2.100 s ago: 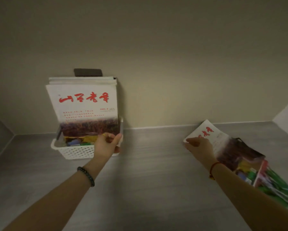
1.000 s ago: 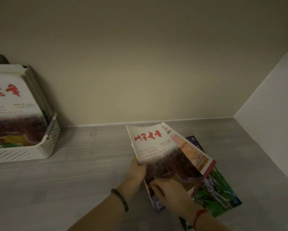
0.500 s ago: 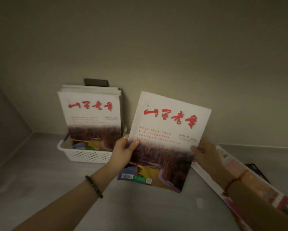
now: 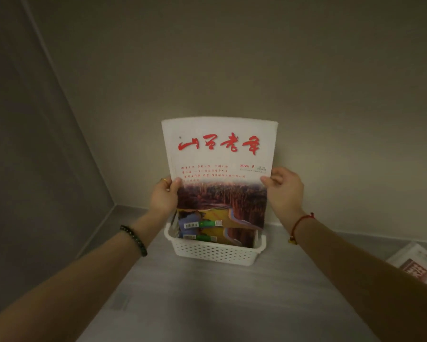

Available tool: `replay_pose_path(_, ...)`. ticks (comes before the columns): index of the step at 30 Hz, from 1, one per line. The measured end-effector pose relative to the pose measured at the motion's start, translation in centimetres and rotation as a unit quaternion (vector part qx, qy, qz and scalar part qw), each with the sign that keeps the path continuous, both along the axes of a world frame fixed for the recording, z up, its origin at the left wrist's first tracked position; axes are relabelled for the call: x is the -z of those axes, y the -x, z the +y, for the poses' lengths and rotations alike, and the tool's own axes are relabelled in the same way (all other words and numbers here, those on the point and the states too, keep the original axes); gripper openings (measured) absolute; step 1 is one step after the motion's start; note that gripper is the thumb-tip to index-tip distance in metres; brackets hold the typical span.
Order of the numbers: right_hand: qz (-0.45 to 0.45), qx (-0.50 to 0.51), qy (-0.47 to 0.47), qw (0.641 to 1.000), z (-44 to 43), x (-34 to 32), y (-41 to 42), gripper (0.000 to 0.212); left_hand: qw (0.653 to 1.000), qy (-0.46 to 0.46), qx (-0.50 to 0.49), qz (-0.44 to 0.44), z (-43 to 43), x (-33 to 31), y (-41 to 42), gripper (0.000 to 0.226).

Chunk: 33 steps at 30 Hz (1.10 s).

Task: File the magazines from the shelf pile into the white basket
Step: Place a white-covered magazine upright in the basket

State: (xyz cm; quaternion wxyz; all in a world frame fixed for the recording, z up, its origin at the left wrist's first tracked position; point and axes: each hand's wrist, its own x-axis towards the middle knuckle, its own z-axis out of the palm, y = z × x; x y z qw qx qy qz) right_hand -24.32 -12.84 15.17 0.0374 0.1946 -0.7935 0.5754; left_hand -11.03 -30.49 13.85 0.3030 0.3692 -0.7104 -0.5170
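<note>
Left hand [image 4: 163, 196] and right hand [image 4: 285, 191] holding upright magazine [image 4: 220, 166], each grip pinching 1 side edge, over white basket [image 4: 215, 251]

Dim warm light, dark vignetted corners, wide-angle bending at edges, soft grainy detail throughout

The grey wood-grain shelf [image 4: 207, 304] carried a white perforated basket [image 4: 215, 251] close to the back wall and, well apart to its right, a flat pile of magazines [image 4: 419, 266].
</note>
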Motion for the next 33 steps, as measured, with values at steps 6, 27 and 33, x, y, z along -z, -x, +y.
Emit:
replay_pose_path(6,-0.047,0.033,-0.048,0.997,-1.8,3.8,1.4,0.004,0.998,-0.035,-0.05,-0.001,-2.2,4.6,1.2,0.015)
replay_pose_path(27,-0.09,0.018,-0.128,0.987,13.1,8.8,3.1,0.022,0.999,-0.005,0.0,-0.035,7.0,5.9,0.2,0.033)
replay_pose_path(33,-0.133,0.033,-0.225,0.965,26.2,9.2,4.2,0.043,0.993,-0.063,0.093,-0.037,17.0,6.9,3.6,0.03)
